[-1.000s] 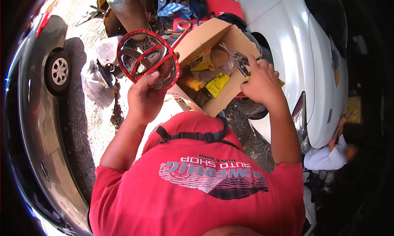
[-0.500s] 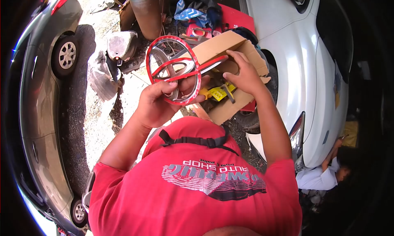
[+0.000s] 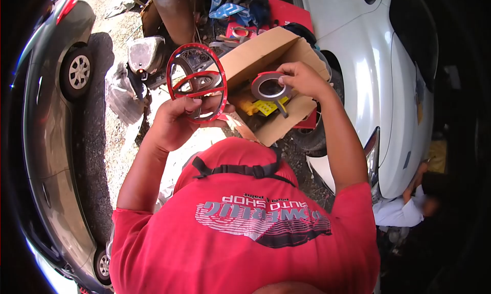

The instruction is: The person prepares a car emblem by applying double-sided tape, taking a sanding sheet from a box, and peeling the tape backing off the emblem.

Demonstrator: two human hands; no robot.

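Note:
My left hand [image 3: 176, 112] is closed on an oval car emblem [image 3: 223, 81], its fingers and thumb around the lower edge. Red strips line the emblem's rim and inner bars, and I see through its gaps. In my right hand [image 3: 304, 79], thumb and fingers pinch a roll of tape [image 3: 263, 89] with a grey face and a red outer edge. The roll is held apart from the emblem, above an open cardboard box [image 3: 266, 51]. Inside the box lie a yellow perforated item [image 3: 267, 107] and a dark strip-like piece [image 3: 282, 110].
A white car [image 3: 353, 63] stands close on the right, a brown-grey car [image 3: 48, 140] on the left. Ahead are a rusty cylinder [image 3: 175, 15], a grey-white part [image 3: 146, 56], and blue patterned cloth [image 3: 227, 10]. A person in a pale shirt [image 3: 399, 212] is low at right.
The roll has turned from nearly edge-on to show its ring face. My left hand and the emblem have shifted left, and the emblem stands more upright, apart from the roll.

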